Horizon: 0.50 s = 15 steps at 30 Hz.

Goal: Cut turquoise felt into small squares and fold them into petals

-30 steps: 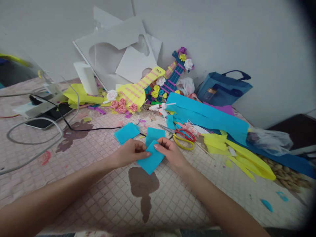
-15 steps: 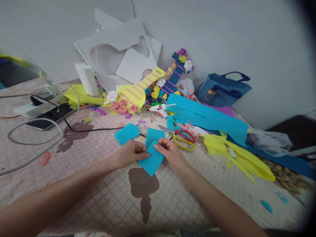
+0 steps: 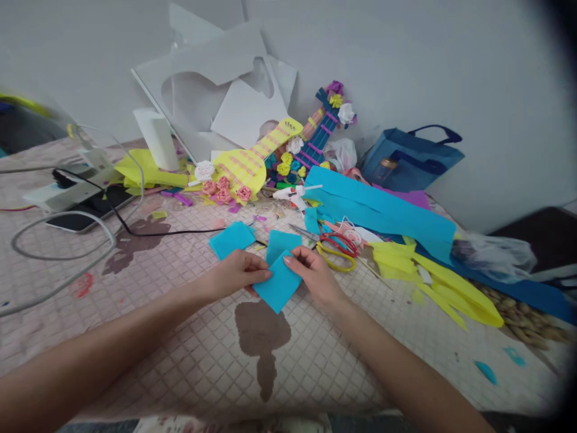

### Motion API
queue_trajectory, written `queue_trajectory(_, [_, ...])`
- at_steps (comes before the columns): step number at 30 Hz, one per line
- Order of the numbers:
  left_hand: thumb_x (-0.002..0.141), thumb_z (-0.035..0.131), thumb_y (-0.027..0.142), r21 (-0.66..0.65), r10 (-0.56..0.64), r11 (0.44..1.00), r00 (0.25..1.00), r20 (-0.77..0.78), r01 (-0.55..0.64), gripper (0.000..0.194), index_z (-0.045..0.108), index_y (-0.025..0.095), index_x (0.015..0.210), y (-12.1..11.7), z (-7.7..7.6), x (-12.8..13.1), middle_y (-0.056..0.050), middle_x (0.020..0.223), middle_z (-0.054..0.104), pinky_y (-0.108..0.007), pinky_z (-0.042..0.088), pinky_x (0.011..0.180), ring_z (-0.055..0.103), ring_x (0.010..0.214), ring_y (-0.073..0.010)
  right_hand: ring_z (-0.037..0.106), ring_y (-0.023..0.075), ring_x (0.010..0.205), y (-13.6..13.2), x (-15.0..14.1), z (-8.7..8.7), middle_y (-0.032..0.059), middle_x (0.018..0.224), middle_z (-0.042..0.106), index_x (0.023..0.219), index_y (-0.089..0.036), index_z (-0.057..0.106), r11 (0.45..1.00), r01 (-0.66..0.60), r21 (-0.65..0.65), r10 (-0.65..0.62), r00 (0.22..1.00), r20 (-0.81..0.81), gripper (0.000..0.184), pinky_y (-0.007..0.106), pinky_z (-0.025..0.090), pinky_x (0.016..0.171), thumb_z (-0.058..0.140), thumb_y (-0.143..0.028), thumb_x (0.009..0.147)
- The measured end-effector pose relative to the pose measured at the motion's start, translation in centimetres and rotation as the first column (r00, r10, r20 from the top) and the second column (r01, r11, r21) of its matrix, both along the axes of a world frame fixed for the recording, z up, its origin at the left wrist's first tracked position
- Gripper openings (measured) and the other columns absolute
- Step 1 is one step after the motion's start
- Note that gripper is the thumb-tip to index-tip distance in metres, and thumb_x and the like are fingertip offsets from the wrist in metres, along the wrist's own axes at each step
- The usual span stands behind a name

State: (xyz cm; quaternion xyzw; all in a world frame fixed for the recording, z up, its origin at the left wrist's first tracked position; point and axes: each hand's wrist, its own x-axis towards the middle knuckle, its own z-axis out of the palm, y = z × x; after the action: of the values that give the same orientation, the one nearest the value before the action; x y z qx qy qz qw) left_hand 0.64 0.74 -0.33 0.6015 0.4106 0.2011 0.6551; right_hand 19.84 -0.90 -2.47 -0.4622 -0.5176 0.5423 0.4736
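Observation:
A square of blue crepe paper (image 3: 278,287) is held up between both hands, turned so one corner points toward me. My left hand (image 3: 240,272) pinches its left corner between thumb and fingers. At the upper right corner, my right hand (image 3: 314,275) grips it the same way. Just behind lies another blue paper square (image 3: 282,242), partly covered by the held one. A small stack of blue squares (image 3: 232,239) rests beyond my left hand. Scissors with red and yellow handles (image 3: 336,251) lie past my right hand.
A white glue gun (image 3: 293,193) lies behind the scissors. Yellow (image 3: 243,168) and dark blue (image 3: 318,141) paper guitars lean at the back. A long blue paper strip (image 3: 383,207) and yellow paper (image 3: 444,285) spread rightward. Cables (image 3: 108,258) and a phone (image 3: 90,211) are at left.
Both hands keep hold of the blue square, with almost no change in grip. The whole view has shifted very slightly.

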Motion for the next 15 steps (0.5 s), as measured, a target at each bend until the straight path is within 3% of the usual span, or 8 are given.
queue_trajectory(7, [0.075, 0.053, 0.062, -0.088, 0.165, 0.982, 0.986, -0.021, -0.167, 0.052, 0.063, 0.012, 0.077, 0.08, -0.05, 0.23, -0.002, 0.063, 0.061, -0.025, 0.049, 0.053, 0.058, 0.057, -0.0134, 0.04, 0.0094, 0.055, 0.12, 0.13, -0.14, -0.005, 0.059, 0.047, 0.068, -0.019, 0.054, 1.0, -0.002, -0.015, 0.002, 1.0, -0.009, 0.029, 0.023, 0.031, 0.051, 0.068, -0.043, 0.072])
queue_trajectory(12, [0.068, 0.068, 0.048, -0.029, 0.018, 0.999, 1.0, -0.011, -0.018, 0.037, 0.061, 0.012, 0.066, 0.01, -0.09, 0.12, 0.0, 0.059, 0.058, -0.024, 0.05, 0.055, 0.055, 0.056, -0.0111, 0.039, 0.0092, 0.055, 0.03, 0.09, -0.08, -0.0051, 0.06, 0.046, 0.069, -0.019, 0.054, 1.0, -0.006, -0.012, 0.005, 1.0, -0.008, 0.029, 0.023, 0.03, 0.051, 0.068, -0.043, 0.072])
queue_trajectory(15, [0.068, 0.069, 0.044, -0.033, 0.001, 0.999, 1.0, -0.019, -0.002, 0.033, 0.063, 0.012, 0.071, 0.03, -0.21, 0.04, -0.001, 0.065, 0.062, -0.026, 0.052, 0.058, 0.059, 0.06, -0.0128, 0.04, 0.0092, 0.055, 0.0, 0.08, -0.05, -0.0049, 0.06, 0.046, 0.069, -0.019, 0.053, 1.0, -0.003, -0.007, 0.003, 1.0, -0.011, 0.029, 0.023, 0.031, 0.051, 0.069, -0.043, 0.072])
